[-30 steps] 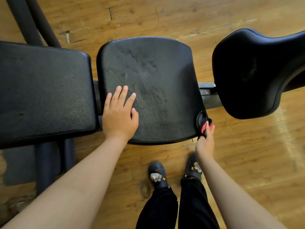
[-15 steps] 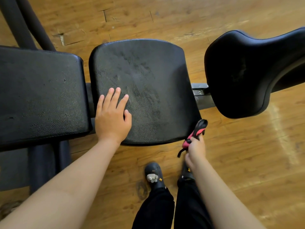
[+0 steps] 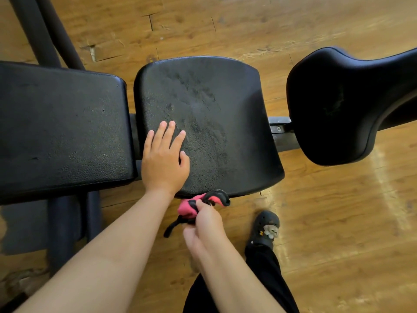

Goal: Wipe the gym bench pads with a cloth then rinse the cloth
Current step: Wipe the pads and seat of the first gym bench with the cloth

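Fingers (image 3: 199,206) of right hand (image 3: 207,222) curl round bunched pink-and-black cloth (image 3: 189,207), just off near edge of bench (image 3: 281,134), at middle pad (image 3: 225,105). Flat on pad lies left hand (image 3: 164,163), fingers straight. Cloth looks soft, light, floppy; best gripped as wad, loose tail gathered in.

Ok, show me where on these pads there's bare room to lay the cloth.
Bare room: the whole left pad, the right pad, and the middle pad right of the left hand. Crowded: the middle pad's near-left corner, where the left hand rests flat and the right hand grips the cloth just off the near edge.
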The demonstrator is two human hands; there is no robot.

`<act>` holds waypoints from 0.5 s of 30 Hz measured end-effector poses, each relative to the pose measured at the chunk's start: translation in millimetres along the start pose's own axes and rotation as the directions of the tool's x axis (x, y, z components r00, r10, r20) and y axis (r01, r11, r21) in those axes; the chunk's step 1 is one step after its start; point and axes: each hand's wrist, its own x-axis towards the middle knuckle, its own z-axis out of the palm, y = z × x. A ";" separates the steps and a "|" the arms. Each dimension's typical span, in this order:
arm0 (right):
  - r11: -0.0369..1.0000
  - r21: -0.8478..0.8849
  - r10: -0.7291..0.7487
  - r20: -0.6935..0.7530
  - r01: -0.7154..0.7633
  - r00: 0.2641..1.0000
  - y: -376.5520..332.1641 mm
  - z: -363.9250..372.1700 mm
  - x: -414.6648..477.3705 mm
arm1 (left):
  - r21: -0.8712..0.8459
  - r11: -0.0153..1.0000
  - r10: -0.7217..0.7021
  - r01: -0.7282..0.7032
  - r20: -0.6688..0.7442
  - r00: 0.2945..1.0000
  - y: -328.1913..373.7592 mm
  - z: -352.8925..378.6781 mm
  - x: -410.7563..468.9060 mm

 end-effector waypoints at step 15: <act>0.988 -0.126 -0.027 0.453 0.094 0.891 -63.1 -36.0 -33.6 | -0.135 0.990 -0.023 0.037 0.103 0.994 -6.4 -3.1 1.0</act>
